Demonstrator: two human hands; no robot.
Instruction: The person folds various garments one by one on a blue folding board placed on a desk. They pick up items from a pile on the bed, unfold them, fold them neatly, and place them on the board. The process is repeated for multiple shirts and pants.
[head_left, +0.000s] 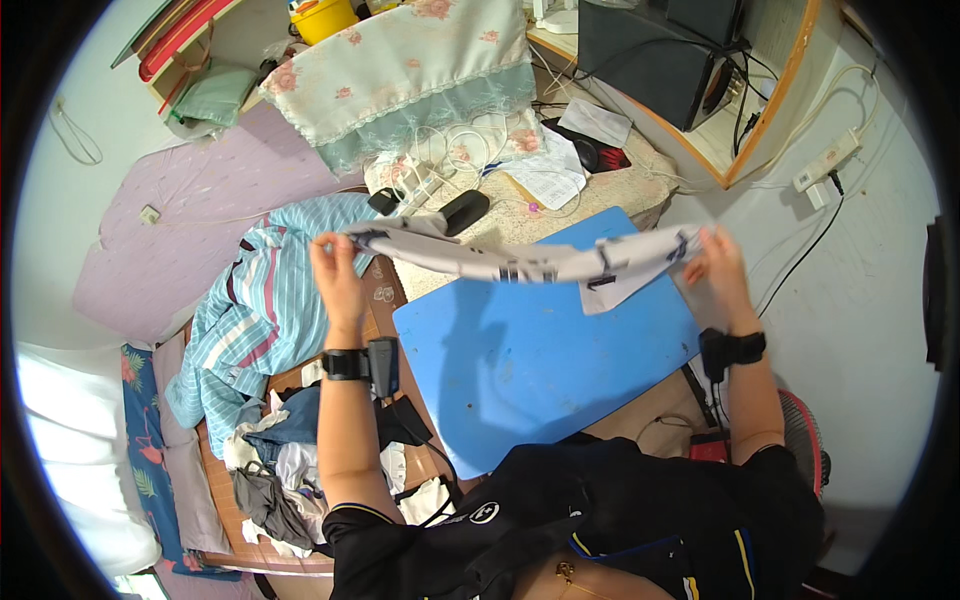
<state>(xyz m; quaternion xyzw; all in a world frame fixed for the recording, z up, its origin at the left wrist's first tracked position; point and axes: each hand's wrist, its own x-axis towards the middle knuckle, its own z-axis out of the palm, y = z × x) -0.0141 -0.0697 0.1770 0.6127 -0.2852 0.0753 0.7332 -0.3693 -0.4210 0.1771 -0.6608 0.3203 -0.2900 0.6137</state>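
A light-coloured printed cloth (525, 262) with dark lettering hangs stretched between my two hands, sagging a little in the middle. My left hand (337, 281) pinches one end at the left, near a striped blue quilt. The other end is in the fingers of my right hand (718, 274), close to the white wall. Below the cloth lies a blue tabletop (547, 352), on which shadows fall. One corner of the cloth droops over the tabletop's far part. Its exact garment type cannot be told.
Loose clothes (289, 465) are heaped on the bed at the left, beside the striped quilt (262, 292). Beyond the blue tabletop stand a power strip (424, 187), a dark case (466, 212), papers (551, 172) and cables. A fan (806, 442) is at the right.
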